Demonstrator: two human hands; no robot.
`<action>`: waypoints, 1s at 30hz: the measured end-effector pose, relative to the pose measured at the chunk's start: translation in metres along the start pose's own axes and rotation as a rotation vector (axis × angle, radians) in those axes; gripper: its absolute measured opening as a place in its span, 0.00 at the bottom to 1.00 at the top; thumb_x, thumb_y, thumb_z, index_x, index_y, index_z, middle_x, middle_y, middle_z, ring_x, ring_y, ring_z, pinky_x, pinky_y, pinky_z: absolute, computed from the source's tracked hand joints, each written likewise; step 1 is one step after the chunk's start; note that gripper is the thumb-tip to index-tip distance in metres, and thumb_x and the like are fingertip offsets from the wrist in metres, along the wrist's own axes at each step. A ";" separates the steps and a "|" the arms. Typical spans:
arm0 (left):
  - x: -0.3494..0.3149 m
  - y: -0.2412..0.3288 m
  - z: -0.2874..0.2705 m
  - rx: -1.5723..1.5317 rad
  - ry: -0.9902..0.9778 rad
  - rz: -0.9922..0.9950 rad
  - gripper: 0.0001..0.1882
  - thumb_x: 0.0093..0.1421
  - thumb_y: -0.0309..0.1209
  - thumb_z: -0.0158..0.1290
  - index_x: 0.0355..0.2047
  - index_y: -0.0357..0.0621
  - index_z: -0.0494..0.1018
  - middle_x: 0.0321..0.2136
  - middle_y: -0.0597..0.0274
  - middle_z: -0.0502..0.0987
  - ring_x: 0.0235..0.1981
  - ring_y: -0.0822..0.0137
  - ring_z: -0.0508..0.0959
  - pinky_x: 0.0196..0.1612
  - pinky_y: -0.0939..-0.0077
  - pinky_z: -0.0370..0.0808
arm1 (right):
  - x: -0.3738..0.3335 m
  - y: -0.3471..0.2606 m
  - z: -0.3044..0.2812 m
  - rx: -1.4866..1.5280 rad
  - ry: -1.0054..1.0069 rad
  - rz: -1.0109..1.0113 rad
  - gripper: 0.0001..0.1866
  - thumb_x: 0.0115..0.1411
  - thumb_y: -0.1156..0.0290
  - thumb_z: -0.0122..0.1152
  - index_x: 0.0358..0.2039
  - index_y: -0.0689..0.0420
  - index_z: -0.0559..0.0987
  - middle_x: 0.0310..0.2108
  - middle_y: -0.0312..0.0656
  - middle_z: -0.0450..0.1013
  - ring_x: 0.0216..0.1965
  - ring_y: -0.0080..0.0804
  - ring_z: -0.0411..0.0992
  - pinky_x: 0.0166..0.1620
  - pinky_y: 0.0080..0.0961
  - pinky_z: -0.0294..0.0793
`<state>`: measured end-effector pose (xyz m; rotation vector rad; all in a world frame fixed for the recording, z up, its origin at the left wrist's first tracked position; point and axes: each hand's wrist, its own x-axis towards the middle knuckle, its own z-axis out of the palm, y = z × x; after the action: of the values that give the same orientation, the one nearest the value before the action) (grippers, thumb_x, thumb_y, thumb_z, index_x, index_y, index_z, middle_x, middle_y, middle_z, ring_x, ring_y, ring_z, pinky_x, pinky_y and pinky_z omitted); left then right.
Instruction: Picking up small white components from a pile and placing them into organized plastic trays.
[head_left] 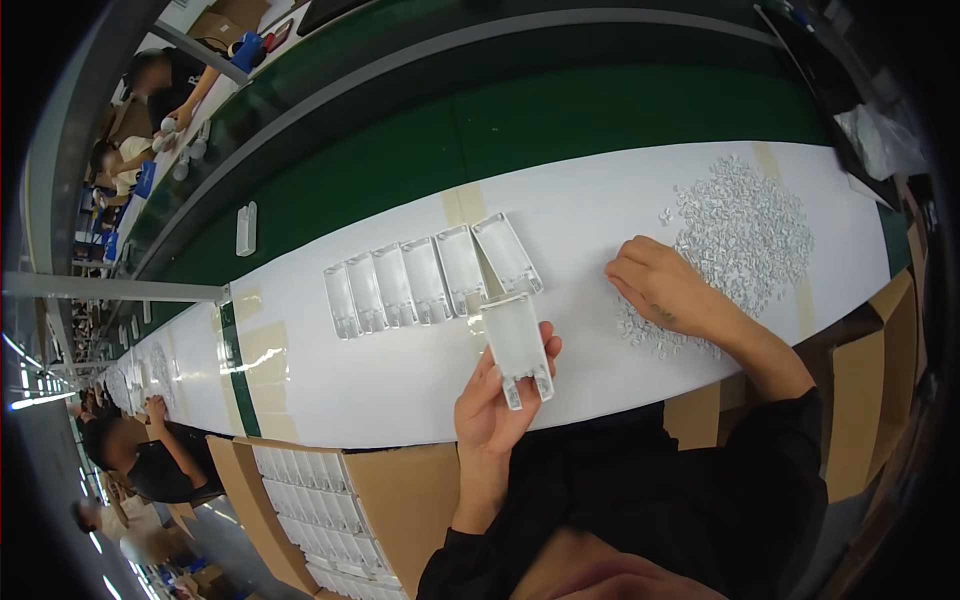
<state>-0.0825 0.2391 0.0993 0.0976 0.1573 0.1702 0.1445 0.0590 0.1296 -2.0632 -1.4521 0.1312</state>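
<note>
My left hand (490,408) grips a white rectangular plastic housing (518,340), tilted up over the table's near edge, with two prongs at its lower end. Several similar white housings (391,287) stand side by side in a row just beyond it, the rightmost one slanted. Over the white table covering, my right hand (655,283) has its fingertips pressed together; anything between them is too small or hidden to make out. Right beside that hand spreads a heap of small clear plastic pieces (745,230).
A cardboard box (400,500) filled with rows of white housings sits below the table's near edge. Another open carton (855,400) is at the right. One housing (246,230) lies on the green surface. Co-workers sit along the line at left, near a metal post (120,288).
</note>
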 end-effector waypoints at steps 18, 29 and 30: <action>-0.012 0.014 0.006 0.313 0.216 0.201 0.28 0.70 0.29 0.47 0.66 0.31 0.56 0.62 0.41 0.65 0.58 0.51 0.70 0.61 0.60 0.71 | 0.016 -0.002 0.016 -0.223 -0.001 0.118 0.04 0.59 0.78 0.60 0.27 0.64 0.78 0.25 0.44 0.75 0.24 0.38 0.71 0.35 0.28 0.73; -0.006 0.011 0.030 0.345 0.316 0.312 0.22 0.70 0.28 0.49 0.61 0.32 0.65 0.51 0.46 0.74 0.51 0.60 0.76 0.55 0.68 0.71 | 0.018 -0.068 0.020 0.762 -0.055 0.636 0.07 0.62 0.73 0.64 0.33 0.64 0.81 0.17 0.35 0.72 0.17 0.18 0.65 0.19 0.15 0.64; -0.001 0.013 0.031 0.334 0.334 0.319 0.22 0.70 0.28 0.49 0.61 0.32 0.65 0.51 0.46 0.74 0.51 0.60 0.76 0.55 0.68 0.71 | 0.025 -0.078 0.021 0.765 -0.077 0.641 0.07 0.62 0.73 0.64 0.33 0.64 0.81 0.17 0.35 0.72 0.17 0.18 0.65 0.19 0.15 0.64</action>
<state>-0.0803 0.2486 0.1315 0.4287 0.5038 0.4788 0.0812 0.1069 0.1596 -1.7741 -0.5630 0.8794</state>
